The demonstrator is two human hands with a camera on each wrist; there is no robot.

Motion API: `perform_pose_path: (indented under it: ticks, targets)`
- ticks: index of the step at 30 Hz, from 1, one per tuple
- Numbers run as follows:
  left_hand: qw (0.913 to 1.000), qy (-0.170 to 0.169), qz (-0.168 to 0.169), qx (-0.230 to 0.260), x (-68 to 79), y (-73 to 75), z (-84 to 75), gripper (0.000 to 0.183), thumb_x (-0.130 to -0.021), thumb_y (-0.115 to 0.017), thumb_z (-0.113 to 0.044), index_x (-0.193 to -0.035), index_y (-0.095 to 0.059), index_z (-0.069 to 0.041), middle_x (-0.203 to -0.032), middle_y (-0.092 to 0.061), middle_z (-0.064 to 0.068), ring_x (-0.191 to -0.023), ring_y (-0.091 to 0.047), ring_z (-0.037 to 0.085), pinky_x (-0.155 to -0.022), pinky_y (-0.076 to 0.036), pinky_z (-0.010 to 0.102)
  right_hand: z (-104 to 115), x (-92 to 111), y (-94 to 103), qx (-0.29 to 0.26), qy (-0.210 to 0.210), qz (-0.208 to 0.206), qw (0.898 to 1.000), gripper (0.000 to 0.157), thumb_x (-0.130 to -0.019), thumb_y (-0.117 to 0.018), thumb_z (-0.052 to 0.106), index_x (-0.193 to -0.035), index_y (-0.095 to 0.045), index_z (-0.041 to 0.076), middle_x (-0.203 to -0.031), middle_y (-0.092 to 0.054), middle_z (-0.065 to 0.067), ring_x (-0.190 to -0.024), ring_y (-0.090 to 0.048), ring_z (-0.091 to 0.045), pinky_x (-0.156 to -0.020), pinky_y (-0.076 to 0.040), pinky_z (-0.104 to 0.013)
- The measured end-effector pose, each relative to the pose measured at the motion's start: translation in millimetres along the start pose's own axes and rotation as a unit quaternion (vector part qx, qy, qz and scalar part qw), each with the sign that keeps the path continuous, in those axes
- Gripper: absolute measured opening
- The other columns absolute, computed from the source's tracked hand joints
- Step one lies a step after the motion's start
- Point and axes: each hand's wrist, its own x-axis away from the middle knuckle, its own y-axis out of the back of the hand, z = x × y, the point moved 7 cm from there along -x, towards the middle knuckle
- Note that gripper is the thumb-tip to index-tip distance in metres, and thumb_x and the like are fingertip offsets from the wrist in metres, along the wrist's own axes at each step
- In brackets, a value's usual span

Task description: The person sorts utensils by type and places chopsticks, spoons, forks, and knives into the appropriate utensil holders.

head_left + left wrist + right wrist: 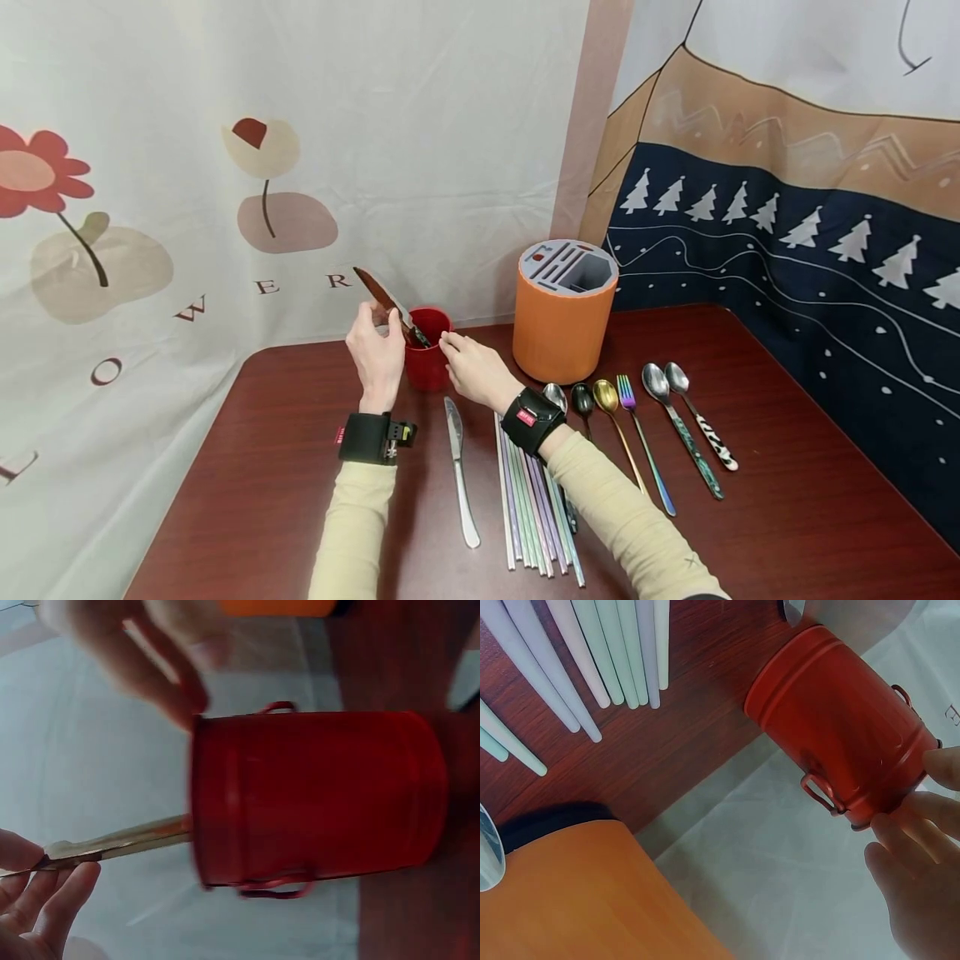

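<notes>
In the head view my left hand point(377, 357) pinches the blade of a knife point(381, 290). The blade slants up to the left, and the dark patterned handle points down into a small red bucket point(427, 367). Seen from the left wrist, the blade runs edge-on between thumb and fingers, and its lower end disappears inside the bucket point(322, 795). My right hand point(480, 367) holds the bucket at the rim, on its right side; its fingertips point(889, 832) are right at that rim in the right wrist view.
An orange cylindrical holder point(562, 325) with a grey slotted top stands right of the bucket. A silver table knife point(456, 467) lies in front. Under the right forearm are several pastel chopsticks point(525, 508). Several spoons point(606, 396) and a rainbow fork point(637, 433) lie farther right.
</notes>
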Motion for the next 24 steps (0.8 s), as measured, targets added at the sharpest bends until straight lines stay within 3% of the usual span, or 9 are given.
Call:
perform_pose_path:
  ticks: [4,10,15,24]
  targets:
    - [0.9992,0.023,0.024,-0.021,5.0,-8.8,14.9,0.017,-0.092,-0.059,-0.013,-0.094,-0.056,0.003,-0.088,-0.065,0.021,-0.082,-0.064,0.034,-0.076,-0.054,0.043,0.6,-0.2,0.9,0.005,0.006,-0.015,1.0,0.041,-0.089,-0.063,0.016,-0.127,-0.059,0.001,-0.133,-0.058,-0.012,-0.116,-0.061,-0.023,-0.103,-0.046,-0.034]
    - [0.9979,0.042,0.033,-0.038,10.9,-14.3,29.6,0.013,-0.089,-0.062,-0.012,-0.092,-0.058,0.001,-0.088,-0.068,0.02,-0.08,-0.064,0.033,-0.073,-0.052,0.041,0.6,-0.2,0.9,0.003,0.009,-0.026,1.0,0.041,-0.088,-0.064,0.016,-0.126,-0.06,0.0,-0.132,-0.059,-0.012,-0.114,-0.062,-0.024,-0.1,-0.048,-0.034]
    - [0.997,0.059,0.041,-0.031,12.4,-16.2,34.6,0.013,-0.087,-0.064,-0.009,-0.096,-0.06,0.001,-0.092,-0.07,0.02,-0.081,-0.068,0.032,-0.077,-0.057,0.042,1.0,0.4,1.9,0.006,0.009,-0.023,1.0,0.041,-0.089,-0.063,0.016,-0.126,-0.06,0.001,-0.132,-0.058,-0.012,-0.115,-0.062,-0.024,-0.1,-0.048,-0.033]
    - [0.9954,0.067,0.053,-0.042,14.4,-20.0,37.6,0.014,-0.09,-0.06,-0.01,-0.096,-0.061,0.002,-0.093,-0.07,0.021,-0.081,-0.068,0.03,-0.076,-0.056,0.042,1.0,1.5,2.8,0.011,0.008,-0.023,1.0,0.04,-0.09,-0.061,0.017,-0.127,-0.059,0.002,-0.133,-0.058,-0.011,-0.116,-0.061,-0.024,-0.098,-0.05,-0.032]
